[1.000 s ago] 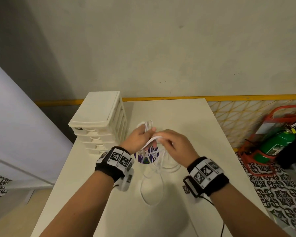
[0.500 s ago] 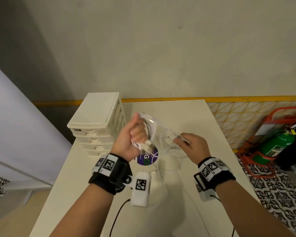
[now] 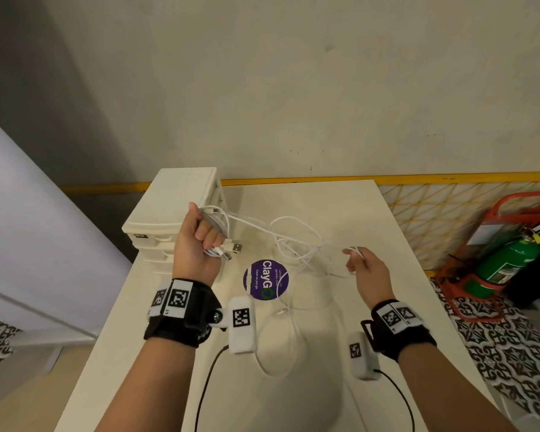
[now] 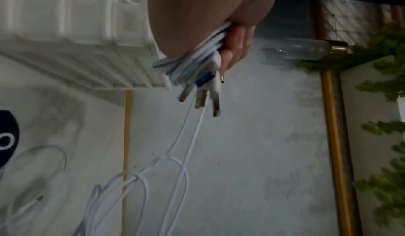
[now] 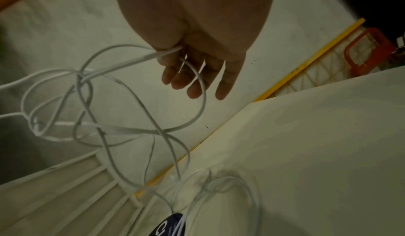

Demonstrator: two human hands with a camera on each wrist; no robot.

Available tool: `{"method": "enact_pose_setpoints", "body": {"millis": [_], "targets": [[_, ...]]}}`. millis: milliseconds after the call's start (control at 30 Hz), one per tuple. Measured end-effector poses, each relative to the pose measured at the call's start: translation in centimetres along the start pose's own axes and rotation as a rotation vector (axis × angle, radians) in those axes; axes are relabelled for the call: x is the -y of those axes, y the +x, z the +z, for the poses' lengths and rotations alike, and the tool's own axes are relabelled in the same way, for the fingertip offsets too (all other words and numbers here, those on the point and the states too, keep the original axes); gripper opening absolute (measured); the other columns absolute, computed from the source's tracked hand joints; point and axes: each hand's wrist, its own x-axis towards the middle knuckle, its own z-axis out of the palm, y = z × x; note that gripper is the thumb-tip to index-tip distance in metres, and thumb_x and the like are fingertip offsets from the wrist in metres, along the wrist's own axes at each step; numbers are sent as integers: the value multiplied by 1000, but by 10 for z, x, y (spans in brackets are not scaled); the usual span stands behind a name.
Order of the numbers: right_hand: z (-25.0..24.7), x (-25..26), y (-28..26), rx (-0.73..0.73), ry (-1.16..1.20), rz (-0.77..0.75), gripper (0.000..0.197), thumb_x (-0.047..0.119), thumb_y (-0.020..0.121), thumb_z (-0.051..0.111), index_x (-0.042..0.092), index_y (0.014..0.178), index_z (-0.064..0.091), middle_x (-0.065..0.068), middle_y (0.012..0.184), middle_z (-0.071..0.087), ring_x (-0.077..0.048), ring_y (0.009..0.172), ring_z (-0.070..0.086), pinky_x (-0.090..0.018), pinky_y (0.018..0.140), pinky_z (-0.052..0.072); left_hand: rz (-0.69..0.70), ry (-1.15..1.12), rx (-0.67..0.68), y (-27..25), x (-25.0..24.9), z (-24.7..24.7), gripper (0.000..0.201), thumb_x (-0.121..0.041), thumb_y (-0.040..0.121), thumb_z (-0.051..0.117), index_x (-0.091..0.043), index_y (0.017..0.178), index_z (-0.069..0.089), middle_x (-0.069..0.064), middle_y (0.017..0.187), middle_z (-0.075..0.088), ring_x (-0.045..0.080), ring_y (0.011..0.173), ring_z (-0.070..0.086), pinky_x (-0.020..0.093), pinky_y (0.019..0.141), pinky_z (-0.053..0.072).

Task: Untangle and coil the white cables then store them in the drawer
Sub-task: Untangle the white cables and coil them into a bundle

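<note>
The worktop (image 3: 340, 207) is carrying the drawer unit (image 3: 169, 213) at its far left and a purple sticker (image 3: 265, 279) near its middle. The cables (image 3: 296, 244) are partly lifted and partly trailing over the worktop between the hands, with one loop lying nearer the person.

The left hand (image 3: 197, 244) is raised beside the drawer unit, its grip closing around a gathered bundle of cable turns. This is probably anchoring the finished part while the rest is drawn out. The right hand (image 3: 367, 268) is pinching a single strand and holding it away from the bundle, likely to tension it and expose the knot.

The left wrist view is showing the plugs (image 4: 201, 94) hanging below the fist. The right wrist view is showing the crossing loops (image 5: 87, 104) of the tangle, which the head view is resolving only faintly.
</note>
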Motion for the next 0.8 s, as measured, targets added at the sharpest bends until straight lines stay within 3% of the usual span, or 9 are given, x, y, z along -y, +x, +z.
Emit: {"method": "enact_pose_setpoints", "body": {"millis": [100, 167, 267, 333, 400, 467, 567, 667, 800], "targets": [[4, 5, 0, 122, -23, 21, 38, -1, 89, 46, 23, 114, 59, -1, 103, 58, -15, 101, 54, -19, 85, 36, -14, 161, 36, -9, 12, 6, 38, -31, 101, 35, -19, 65, 37, -9, 36, 31, 3, 29, 27, 15, 32, 24], [7, 15, -8, 222, -12, -57, 50, -5, 87, 47, 23, 128, 49, 1, 120, 52, -9, 115, 47, -7, 88, 32, -32, 229, 109, -17, 21, 14, 38, -28, 101, 34, -17, 64, 39, -9, 38, 31, 3, 30, 26, 16, 32, 24], [23, 41, -24, 363, -27, -194, 51, 18, 90, 57, 28, 137, 40, 13, 125, 50, 3, 118, 43, -3, 93, 30, -75, 252, 218, -25, 31, 27, 45, -26, 102, 33, -15, 58, 38, -9, 36, 31, 2, 29, 26, 16, 33, 27], [39, 53, -31, 507, -74, -124, 52, 36, 87, 61, 31, 135, 41, 14, 117, 56, 2, 110, 51, -13, 95, 36, -99, 281, 260, -30, 35, 35, 45, -27, 101, 33, -13, 59, 35, -9, 35, 32, 2, 28, 27, 16, 33, 29], [57, 54, -37, 656, -170, -21, 52, 42, 82, 65, 30, 128, 47, 11, 104, 63, -5, 94, 59, -23, 89, 43, -111, 279, 300, -33, 33, 39, 40, -28, 101, 34, -14, 64, 34, -10, 34, 32, 1, 28, 28, 15, 34, 29], [72, 45, -45, 740, -227, 45, 51, 48, 76, 69, 24, 119, 56, 4, 99, 68, -10, 88, 63, -27, 85, 47, -125, 245, 356, -35, 29, 40, 40, -29, 102, 32, -12, 66, 41, -11, 35, 35, 0, 28, 30, 14, 34, 27], [84, 31, -56, 767, -268, -62, 32, 42, 80, 68, 14, 95, 70, -7, 91, 71, -20, 86, 64, -30, 82, 48, -142, 221, 394, -35, 23, 35, 39, -27, 102, 30, -12, 69, 45, -11, 36, 36, 0, 28, 32, 14, 33, 27], [81, 32, -58, 671, -175, -76, 16, 25, 88, 60, 15, 80, 70, -4, 84, 71, -16, 82, 65, -28, 79, 46, -83, 300, 277, -34, 18, 25, 35, -28, 100, 36, -13, 69, 37, -10, 37, 33, 2, 29, 29, 15, 33, 28], [70, 45, -50, 471, 53, -23, 20, 12, 94, 50, 17, 80, 63, -4, 85, 71, -7, 63, 64, -14, 68, 43, 41, 591, -117, -26, 15, -8, 37, -37, 95, 50, -19, 64, 45, -5, 48, 31, 9, 40, 27, 20, 40, 24]]}}
